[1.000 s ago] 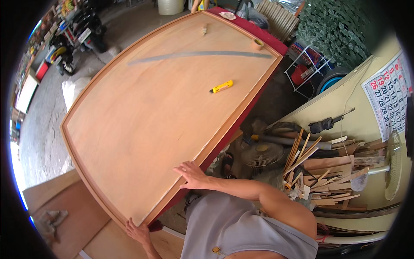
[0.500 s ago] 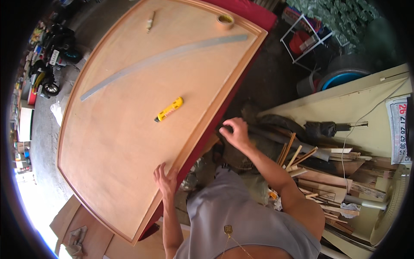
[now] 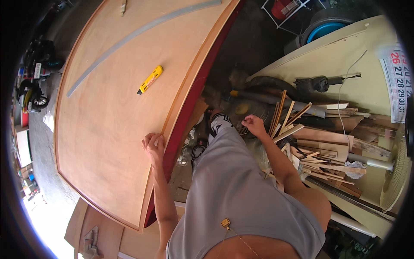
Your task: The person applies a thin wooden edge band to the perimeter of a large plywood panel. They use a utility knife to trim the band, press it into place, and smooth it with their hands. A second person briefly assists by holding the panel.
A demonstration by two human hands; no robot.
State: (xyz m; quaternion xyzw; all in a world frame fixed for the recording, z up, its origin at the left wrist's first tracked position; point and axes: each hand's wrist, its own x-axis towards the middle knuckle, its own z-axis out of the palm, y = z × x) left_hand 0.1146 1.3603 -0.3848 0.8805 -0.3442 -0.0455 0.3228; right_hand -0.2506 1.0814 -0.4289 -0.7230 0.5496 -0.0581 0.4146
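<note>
My left hand point(image 3: 154, 146) rests on a large light-brown wooden panel point(image 3: 108, 134), by the raised strip along its right edge. Its fingers are bent but slightly apart, and I see nothing in them. Over the floor to the right of the panel hangs my right hand point(image 3: 254, 125), fingers curled in and nothing showing between them. It is nearest to a bundle of thin wood strips point(image 3: 288, 116). On the panel lie a yellow utility knife point(image 3: 150, 80) with a black end and, farther off, a long grey metal strip point(image 3: 133, 35) that looks curved here.
Dark red material point(image 3: 183, 123) shows under the panel's right edge. Wood offcuts point(image 3: 323, 151), a grey pipe point(image 3: 263, 98) and a fan point(image 3: 394, 177) crowd the right side. A dark tub point(image 3: 310, 32) stands at far right. Motorbikes point(image 3: 36, 86) are at the left.
My right hand has moved right and nearer to my body, its fingers closing in. My left hand's fingers have bent more on the panel. The whole view has shifted, and a small round tub has left it.
</note>
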